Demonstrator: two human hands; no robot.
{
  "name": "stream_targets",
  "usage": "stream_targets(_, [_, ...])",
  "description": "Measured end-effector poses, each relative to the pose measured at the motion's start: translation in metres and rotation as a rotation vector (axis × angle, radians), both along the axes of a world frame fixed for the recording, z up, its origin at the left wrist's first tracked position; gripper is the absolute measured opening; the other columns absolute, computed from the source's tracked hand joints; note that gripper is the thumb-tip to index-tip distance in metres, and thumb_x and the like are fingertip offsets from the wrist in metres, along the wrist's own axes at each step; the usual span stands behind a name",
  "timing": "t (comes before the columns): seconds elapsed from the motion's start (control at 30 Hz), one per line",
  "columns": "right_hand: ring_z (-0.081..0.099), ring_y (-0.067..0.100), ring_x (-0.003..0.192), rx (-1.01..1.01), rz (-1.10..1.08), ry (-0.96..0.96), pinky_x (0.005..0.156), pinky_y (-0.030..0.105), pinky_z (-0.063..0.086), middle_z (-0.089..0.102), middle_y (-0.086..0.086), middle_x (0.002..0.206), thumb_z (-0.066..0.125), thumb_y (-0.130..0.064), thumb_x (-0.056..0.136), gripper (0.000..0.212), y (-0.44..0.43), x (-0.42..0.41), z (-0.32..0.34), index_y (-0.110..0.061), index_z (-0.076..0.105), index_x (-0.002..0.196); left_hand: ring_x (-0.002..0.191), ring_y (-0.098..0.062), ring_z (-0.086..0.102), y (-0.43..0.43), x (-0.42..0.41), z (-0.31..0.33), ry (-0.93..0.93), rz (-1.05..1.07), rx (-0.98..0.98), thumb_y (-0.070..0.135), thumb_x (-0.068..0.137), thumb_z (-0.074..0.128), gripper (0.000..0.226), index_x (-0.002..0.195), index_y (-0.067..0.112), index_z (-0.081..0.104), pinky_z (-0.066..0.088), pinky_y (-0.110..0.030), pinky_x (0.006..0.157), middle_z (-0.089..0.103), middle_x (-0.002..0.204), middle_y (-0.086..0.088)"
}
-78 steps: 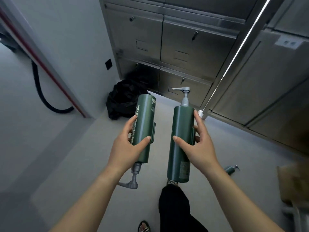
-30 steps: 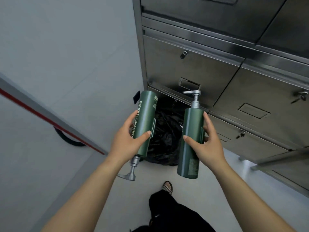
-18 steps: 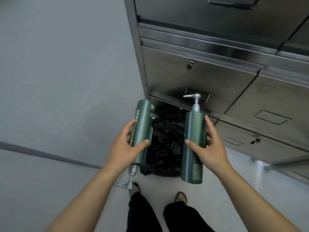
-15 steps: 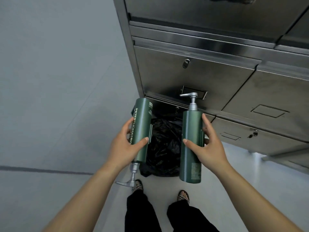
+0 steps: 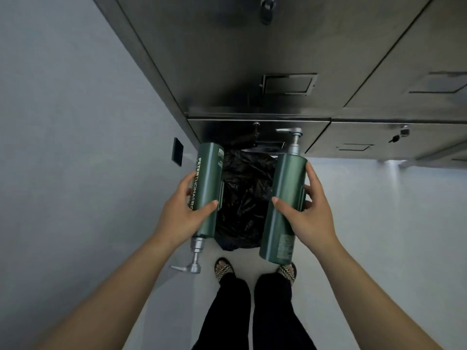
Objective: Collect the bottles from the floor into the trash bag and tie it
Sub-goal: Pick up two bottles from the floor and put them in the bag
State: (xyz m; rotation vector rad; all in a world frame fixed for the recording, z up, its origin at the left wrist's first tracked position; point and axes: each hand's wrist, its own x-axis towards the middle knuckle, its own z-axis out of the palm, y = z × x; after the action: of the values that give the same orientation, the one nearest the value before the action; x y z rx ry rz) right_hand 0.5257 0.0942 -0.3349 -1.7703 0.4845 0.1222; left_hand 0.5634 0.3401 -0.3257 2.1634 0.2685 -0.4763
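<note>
Left hand [image 5: 183,214]: fingers wrapped around a green pump bottle [image 5: 207,190], held upside down with its silver pump [image 5: 190,263] pointing toward the floor.
Right hand [image 5: 307,214]: fingers closed around a second green bottle [image 5: 284,205], upright, pump head [image 5: 290,133] on top.
Trash bag [image 5: 246,198]: black, crumpled, on the floor [image 5: 379,223] between the two bottles and below them, against the steel cabinet [image 5: 278,59].
Feet [image 5: 223,269]: in patterned sandals, just short of the bag.

Two green pump bottles [image 5: 208,188] [image 5: 284,205], one black trash bag [image 5: 246,198], two hands [image 5: 182,213] [image 5: 309,218].
</note>
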Motion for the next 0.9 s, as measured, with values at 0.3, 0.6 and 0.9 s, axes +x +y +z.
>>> stream_targets(0.3, [0.045, -0.022, 0.107, -0.012, -0.021, 0.017, 0.076, 0.000, 0.042, 0.042, -0.040, 0.117, 0.078, -0.030, 0.073, 0.092, -0.008, 0.035, -0.192, -0.051, 0.019, 0.142, 0.085, 0.016, 0.053, -0.025, 0.030, -0.222, 0.085, 0.114, -0.097, 0.037, 0.072, 0.075, 0.077, 0.135, 0.044, 0.031, 0.043, -0.013, 0.070, 0.050, 0.101, 0.029])
stream_targets(0.6, [0.037, -0.025, 0.111, -0.095, -0.023, -0.017, 0.071, -0.007, 0.037, 0.033, -0.052, 0.116, 0.077, -0.030, 0.074, 0.093, -0.021, 0.054, -0.333, -0.051, 0.018, 0.142, 0.081, 0.010, 0.055, -0.046, 0.059, -0.393, 0.133, 0.197, -0.163, 0.035, 0.072, 0.075, 0.077, 0.135, 0.042, 0.031, 0.042, -0.011, 0.064, 0.052, 0.095, 0.028])
stream_targets(0.9, [0.030, -0.013, 0.122, -0.114, -0.018, 0.023, 0.087, 0.008, 0.039, 0.035, -0.035, 0.135, 0.076, -0.034, 0.075, 0.091, -0.006, 0.056, -0.394, -0.058, 0.016, 0.139, 0.120, -0.016, 0.046, -0.033, 0.076, -0.465, 0.154, -0.035, -0.024, 0.039, 0.079, 0.068, 0.077, 0.143, 0.035, 0.025, 0.038, -0.026, 0.092, 0.044, 0.137, -0.001])
